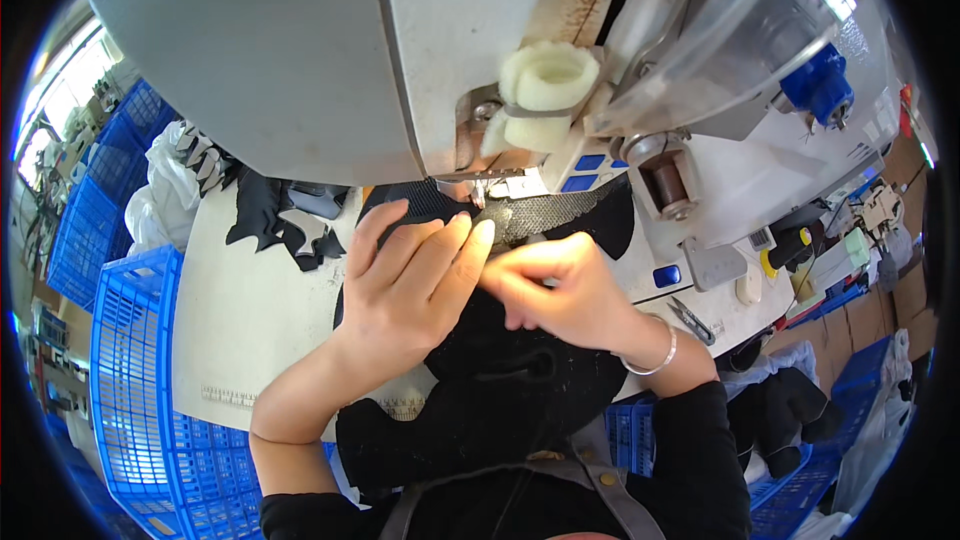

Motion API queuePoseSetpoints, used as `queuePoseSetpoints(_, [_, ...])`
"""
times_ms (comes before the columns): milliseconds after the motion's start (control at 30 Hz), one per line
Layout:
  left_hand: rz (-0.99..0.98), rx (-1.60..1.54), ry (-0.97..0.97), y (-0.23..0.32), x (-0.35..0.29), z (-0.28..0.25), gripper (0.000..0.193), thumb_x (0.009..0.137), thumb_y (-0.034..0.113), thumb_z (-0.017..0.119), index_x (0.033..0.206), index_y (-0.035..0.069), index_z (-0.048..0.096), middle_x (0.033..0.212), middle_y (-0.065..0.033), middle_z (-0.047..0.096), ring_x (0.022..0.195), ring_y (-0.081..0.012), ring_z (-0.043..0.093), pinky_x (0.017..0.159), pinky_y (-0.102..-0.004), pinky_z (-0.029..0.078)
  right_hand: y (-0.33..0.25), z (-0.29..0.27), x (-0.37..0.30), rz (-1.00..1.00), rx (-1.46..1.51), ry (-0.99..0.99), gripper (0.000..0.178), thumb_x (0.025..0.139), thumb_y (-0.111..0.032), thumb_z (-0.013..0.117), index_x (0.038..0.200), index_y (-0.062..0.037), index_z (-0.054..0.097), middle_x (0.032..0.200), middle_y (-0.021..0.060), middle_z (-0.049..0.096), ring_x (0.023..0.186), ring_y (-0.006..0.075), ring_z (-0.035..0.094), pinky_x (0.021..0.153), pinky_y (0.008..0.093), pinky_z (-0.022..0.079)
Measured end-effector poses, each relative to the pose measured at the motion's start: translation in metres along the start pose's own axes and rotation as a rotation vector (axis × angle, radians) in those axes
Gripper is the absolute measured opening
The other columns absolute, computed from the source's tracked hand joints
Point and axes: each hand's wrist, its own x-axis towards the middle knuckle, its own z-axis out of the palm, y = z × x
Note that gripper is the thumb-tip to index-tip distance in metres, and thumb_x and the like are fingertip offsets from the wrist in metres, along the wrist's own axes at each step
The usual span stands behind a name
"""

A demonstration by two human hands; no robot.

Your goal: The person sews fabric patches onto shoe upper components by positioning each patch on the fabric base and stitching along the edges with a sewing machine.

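Under the head of a pale grey sewing machine (260,50) lies a dark mesh fabric piece (565,212), lit by the lamp near the presser foot (478,192). Black fabric (490,360) spreads from there over the table edge toward my lap. My left hand (405,275) rests on the work just left of the foot, its fingers stretched out and apart. Close beside it, my right hand (570,290) has its fingers curled together in a pinch, slightly blurred. Whatever may be between those fingertips is hidden.
Black fabric scraps (265,212) lie on the white table (255,320) at left. Thread snips (692,320) lie at right, near a brown thread spool (668,185). A blue plastic crate (130,380) stands at the left edge; bagged black pieces (785,405) sit at lower right.
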Motion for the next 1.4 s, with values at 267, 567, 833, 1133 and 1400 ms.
queuePoseSetpoints(267, [-0.081,-0.068,0.070,-0.010,0.006,0.006,0.020,0.065,0.007,0.067,0.085,0.010,0.072,0.085,0.0032,0.064,0.072,-0.0138,0.058,0.088,-0.0371,0.042,-0.009,-0.038,0.000,-0.900,-1.221,0.191,0.037,0.059,-0.001,0.071,0.096,-0.0092,0.069,0.098,0.0014,0.061,0.080,0.0193,0.056,0.065,0.0328,0.044])
queuePoseSetpoints(567, [-0.142,-0.197,0.159,-0.022,0.007,0.019,0.015,0.063,0.001,0.069,0.075,0.010,0.070,0.079,0.0039,0.066,0.072,-0.0141,0.060,0.073,-0.0312,0.041,-0.003,-0.033,0.003,-0.958,-1.231,0.246,0.029,0.063,-0.008,0.071,0.092,-0.0075,0.069,0.094,0.0014,0.063,0.085,0.0181,0.061,0.072,0.0318,0.046])
queuePoseSetpoints(833, [-0.214,-0.267,0.146,-0.032,-0.002,0.028,0.014,0.065,0.000,0.072,0.075,0.010,0.071,0.082,0.0002,0.071,0.080,-0.0142,0.065,0.076,-0.0298,0.042,0.004,-0.022,0.003,-0.932,-1.280,0.298,0.026,0.063,-0.007,0.071,0.089,-0.0064,0.069,0.092,0.0013,0.063,0.082,0.0171,0.061,0.073,0.0307,0.046])
queuePoseSetpoints(1133, [-0.025,0.035,-0.082,0.003,0.005,-0.011,0.027,0.068,0.005,0.066,0.094,0.007,0.071,0.093,-0.0017,0.066,0.081,-0.0136,0.059,0.092,-0.0377,0.040,0.005,-0.029,0.002,-0.967,-1.124,0.401,0.037,0.057,-0.007,0.069,0.094,-0.0068,0.067,0.095,0.0020,0.061,0.082,0.0196,0.059,0.079,0.0393,0.042])
queuePoseSetpoints(1400, [-0.064,0.053,0.018,0.006,0.001,0.005,0.028,0.071,0.005,0.065,0.098,0.002,0.069,0.095,-0.0042,0.065,0.080,-0.0149,0.057,0.091,-0.0374,0.040,0.007,-0.040,0.002,-0.930,-1.063,0.366,0.034,0.057,-0.003,0.066,0.091,-0.0045,0.066,0.093,0.0070,0.062,0.081,0.0265,0.059,0.077,0.0402,0.043])
